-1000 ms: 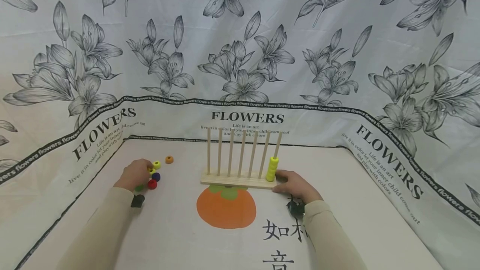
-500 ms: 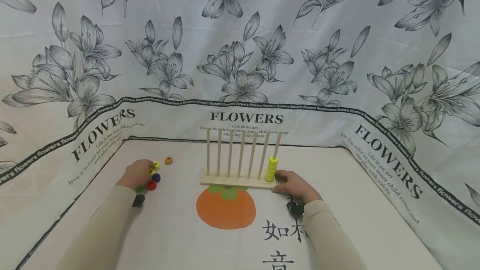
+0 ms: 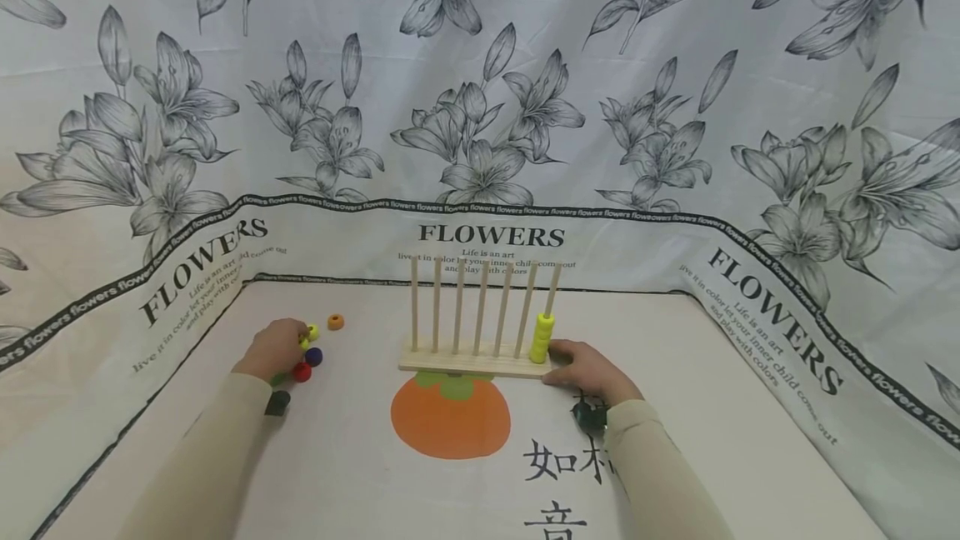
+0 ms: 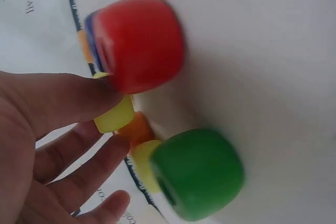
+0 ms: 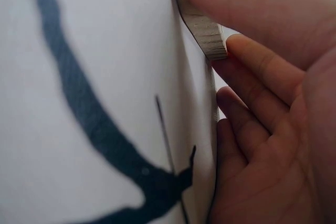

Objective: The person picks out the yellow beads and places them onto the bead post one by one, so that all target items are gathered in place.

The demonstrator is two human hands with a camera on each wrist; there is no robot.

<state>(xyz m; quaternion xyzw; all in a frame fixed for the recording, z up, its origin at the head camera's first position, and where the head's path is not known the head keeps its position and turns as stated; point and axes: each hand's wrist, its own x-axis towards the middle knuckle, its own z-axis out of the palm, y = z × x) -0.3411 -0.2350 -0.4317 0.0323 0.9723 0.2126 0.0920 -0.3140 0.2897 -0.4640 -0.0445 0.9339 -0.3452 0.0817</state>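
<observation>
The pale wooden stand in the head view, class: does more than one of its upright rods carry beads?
No, the yellow round beads are stacked only on the slim wooden rod nearest the right hand.

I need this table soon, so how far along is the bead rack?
Done: a stack of yellow beads sits on the rightmost rod. In hand: the left hand appears to pinch a yellow bead, while the right hand grips the wooden base. Probably remaining: six bare rods, with red, blue, green and orange beads lying loose.
</observation>
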